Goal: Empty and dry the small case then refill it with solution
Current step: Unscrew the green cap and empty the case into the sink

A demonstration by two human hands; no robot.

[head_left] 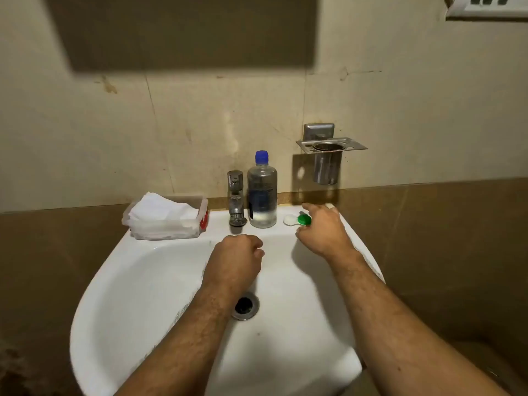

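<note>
A bathroom — white washbasin [120,281], tap [236,198], tiled wall [143,132].

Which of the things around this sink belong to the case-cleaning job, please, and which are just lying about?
For the job:
small case, with green and white caps, at the right hand
solution bottle
tissues in their tub
sink

Lying about:
tap
steel wall holder
switch plate

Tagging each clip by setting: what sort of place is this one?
Most likely a bathroom: a white wall-hung sink with a tap, a metal tumbler holder on the tiled wall, and a tissue box on the rim.
</note>
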